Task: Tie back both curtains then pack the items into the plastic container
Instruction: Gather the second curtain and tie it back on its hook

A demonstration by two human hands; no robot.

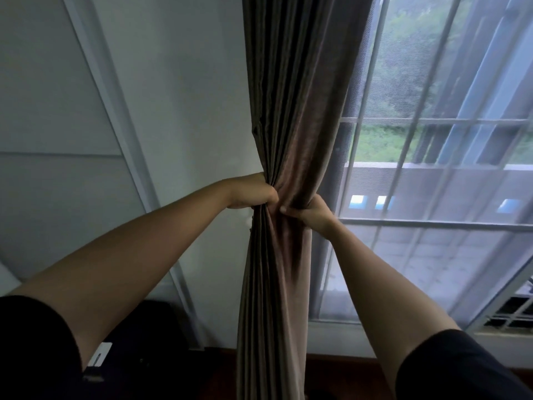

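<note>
Both hands clenched on a brown curtain, bunched to a narrow waist where white wall meets window. Left hand closed tight around the gathered folds from the wall side; right hand closed on the same bunch from the window side, thumb laid across the cloth, the two hands nearly touching. Sheer white curtain hanging just behind, veiling barred panes, greenery and a building beyond. Dark sleeves cutting off both lower corners. Dim floor strip at the bottom edge; a dark object with a white tag low on the left, too shadowed to identify. Curtain's top and hem out of frame. Fingers of both hands largely buried in fabric.
</note>
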